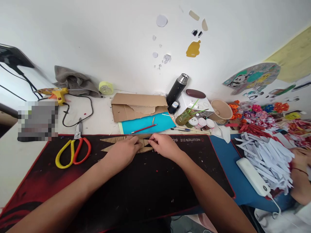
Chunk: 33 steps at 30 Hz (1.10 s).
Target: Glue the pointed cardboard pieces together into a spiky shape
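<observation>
A cut piece of brown cardboard (145,142) with long pointed ends lies on the black mat (155,187). My left hand (126,148) covers its middle, with the fingers bent and pressed onto the cardboard. At the right end, my right hand (164,146) pinches it between thumb and fingers. Both hands are close together, and the fingers hide part of the piece. To the left rest large scissors (73,150) with one yellow and one red handle. Just beyond my hands a red pencil (144,128) lies on a blue sheet (130,126).
Behind are a folded cardboard sheet (138,100), a black thermos (177,89), paint jars (201,122) and a bowl (221,110). A yellow glue gun (59,95) with its cord lies at left. At right, another person's hand (301,158) is by white paper strips (269,158).
</observation>
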Each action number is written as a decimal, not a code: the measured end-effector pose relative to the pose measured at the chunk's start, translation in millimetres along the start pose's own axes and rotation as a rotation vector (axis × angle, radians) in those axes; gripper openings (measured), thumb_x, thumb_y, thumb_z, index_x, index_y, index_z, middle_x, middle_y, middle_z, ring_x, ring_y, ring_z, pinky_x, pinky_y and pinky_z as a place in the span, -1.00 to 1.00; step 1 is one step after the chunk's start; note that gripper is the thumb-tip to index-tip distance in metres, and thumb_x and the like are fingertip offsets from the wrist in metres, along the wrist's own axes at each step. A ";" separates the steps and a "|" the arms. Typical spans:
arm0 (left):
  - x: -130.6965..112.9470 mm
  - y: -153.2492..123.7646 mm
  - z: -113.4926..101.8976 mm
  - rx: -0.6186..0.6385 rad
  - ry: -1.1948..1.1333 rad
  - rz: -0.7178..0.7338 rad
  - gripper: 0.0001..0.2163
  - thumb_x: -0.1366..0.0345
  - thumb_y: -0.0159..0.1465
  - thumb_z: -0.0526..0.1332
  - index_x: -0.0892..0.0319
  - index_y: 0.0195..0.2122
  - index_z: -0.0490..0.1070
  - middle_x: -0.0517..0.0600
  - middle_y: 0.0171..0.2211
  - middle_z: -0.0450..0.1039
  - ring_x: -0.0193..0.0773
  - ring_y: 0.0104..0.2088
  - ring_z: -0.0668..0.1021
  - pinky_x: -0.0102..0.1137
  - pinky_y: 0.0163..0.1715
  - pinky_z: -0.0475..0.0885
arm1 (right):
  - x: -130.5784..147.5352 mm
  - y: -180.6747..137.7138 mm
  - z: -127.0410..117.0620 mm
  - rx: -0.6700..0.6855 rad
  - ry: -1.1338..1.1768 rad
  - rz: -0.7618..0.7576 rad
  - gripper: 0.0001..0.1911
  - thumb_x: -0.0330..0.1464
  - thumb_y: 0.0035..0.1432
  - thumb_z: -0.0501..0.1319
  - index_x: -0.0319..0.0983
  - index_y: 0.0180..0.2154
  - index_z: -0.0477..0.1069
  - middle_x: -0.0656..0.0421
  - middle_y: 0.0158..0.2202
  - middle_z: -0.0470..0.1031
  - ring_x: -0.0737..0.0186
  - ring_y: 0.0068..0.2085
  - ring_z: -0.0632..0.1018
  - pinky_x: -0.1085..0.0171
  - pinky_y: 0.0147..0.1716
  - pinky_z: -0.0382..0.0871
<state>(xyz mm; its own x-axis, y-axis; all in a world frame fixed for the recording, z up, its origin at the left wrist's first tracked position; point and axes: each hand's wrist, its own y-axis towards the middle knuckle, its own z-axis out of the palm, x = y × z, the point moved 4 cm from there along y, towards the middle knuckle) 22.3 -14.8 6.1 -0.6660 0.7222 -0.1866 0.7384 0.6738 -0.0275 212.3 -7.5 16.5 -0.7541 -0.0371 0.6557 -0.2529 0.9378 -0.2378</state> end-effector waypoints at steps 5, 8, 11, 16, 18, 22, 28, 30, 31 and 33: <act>-1.0 -0.1 -0.1 -0.003 -0.007 0.011 -0.62 0.52 0.42 0.08 0.15 0.13 0.58 0.15 -0.10 0.52 0.00 -0.11 0.59 -0.21 -0.14 0.54 | -6.0 -2.4 0.4 0.072 0.111 0.082 -0.83 -0.28 0.41 0.20 -0.18 -0.23 0.53 0.25 -0.51 0.57 0.30 -0.57 0.53 0.31 -0.48 0.28; -2.3 0.1 0.8 -0.006 -0.010 0.019 -0.63 0.51 0.42 0.09 0.16 0.13 0.58 0.15 -0.10 0.51 0.01 -0.10 0.58 -0.21 -0.15 0.53 | -9.1 -1.9 3.1 0.093 0.180 0.130 -0.81 -0.26 0.42 0.18 -0.18 -0.21 0.52 0.27 -0.50 0.57 0.30 -0.56 0.57 0.32 -0.48 0.35; -2.2 0.5 2.3 0.010 -0.018 0.010 -0.64 0.51 0.41 0.11 0.16 0.11 0.59 0.14 -0.11 0.51 0.00 -0.12 0.58 -0.23 -0.17 0.52 | -5.4 0.4 0.6 0.086 0.182 0.092 -0.80 -0.26 0.40 0.20 -0.19 -0.26 0.51 0.27 -0.51 0.56 0.31 -0.56 0.57 0.34 -0.47 0.36; -0.6 1.1 1.4 -0.002 -0.062 0.003 -0.67 0.50 0.42 0.12 0.16 0.06 0.61 0.13 -0.13 0.51 -0.04 -0.15 0.57 -0.24 -0.16 0.50 | -4.9 4.1 -4.1 0.162 0.268 0.011 -0.80 -0.25 0.36 0.24 -0.19 -0.24 0.59 0.24 -0.48 0.58 0.29 -0.52 0.59 0.33 -0.46 0.39; -0.6 1.4 1.2 0.004 -0.067 0.005 -0.66 0.50 0.42 0.12 0.17 0.08 0.60 0.14 -0.12 0.51 -0.03 -0.15 0.57 -0.22 -0.16 0.51 | -7.3 5.0 -4.0 0.185 0.291 -0.006 -0.81 -0.26 0.35 0.26 -0.19 -0.19 0.62 0.23 -0.46 0.60 0.28 -0.50 0.60 0.32 -0.44 0.41; -2.2 1.3 3.2 0.015 -0.049 0.008 -0.64 0.51 0.43 0.09 0.17 0.10 0.60 0.16 -0.11 0.51 0.01 -0.12 0.57 -0.19 -0.16 0.52 | -3.3 7.9 -2.7 0.162 0.231 -0.026 -0.80 -0.28 0.36 0.26 -0.19 -0.23 0.65 0.23 -0.47 0.60 0.28 -0.51 0.57 0.32 -0.45 0.34; 0.1 -1.2 5.1 -0.062 -0.098 0.010 -0.62 0.50 0.44 0.04 0.18 0.13 0.58 0.20 -0.05 0.53 0.02 -0.06 0.58 -0.15 -0.10 0.55 | 16.5 10.5 -7.5 0.021 -0.027 -0.149 -0.82 -0.30 0.31 0.37 -0.16 -0.37 0.64 0.20 -0.45 0.63 0.25 -0.44 0.50 0.28 -0.44 0.11; 2.4 -0.7 3.5 -0.076 -0.156 0.014 -0.62 0.47 0.46 0.02 0.14 0.13 0.58 0.16 -0.04 0.55 -0.01 -0.06 0.60 -0.19 -0.11 0.55 | 13.1 8.2 -6.1 0.045 -0.010 -0.129 -0.85 -0.28 0.32 0.36 -0.16 -0.31 0.64 0.20 -0.44 0.62 0.25 -0.43 0.50 0.29 -0.43 0.11; 3.5 0.0 2.7 -0.078 -0.177 0.008 -0.63 0.45 0.47 0.03 0.12 0.12 0.58 0.14 -0.04 0.55 -0.03 -0.07 0.60 -0.22 -0.13 0.55 | 10.0 6.4 -5.1 0.051 0.007 -0.114 -0.87 -0.26 0.32 0.37 -0.16 -0.28 0.64 0.21 -0.43 0.62 0.24 -0.43 0.51 0.29 -0.43 0.11; 4.5 1.9 1.5 -0.078 -0.179 -0.019 -0.65 0.41 0.49 0.05 0.11 0.11 0.59 0.13 -0.06 0.56 -0.04 -0.08 0.62 -0.26 -0.17 0.54 | 3.7 2.7 -2.6 0.047 0.024 -0.087 -0.88 -0.26 0.31 0.38 -0.16 -0.25 0.64 0.21 -0.39 0.63 0.23 -0.39 0.52 0.30 -0.40 0.14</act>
<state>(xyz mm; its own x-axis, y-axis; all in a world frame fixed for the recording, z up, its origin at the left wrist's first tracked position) 20.8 -10.5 3.8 -0.6453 0.6746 -0.3584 0.7109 0.7021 0.0417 210.4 -4.2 20.1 -0.7136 -0.1092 0.6920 -0.3457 0.9140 -0.2123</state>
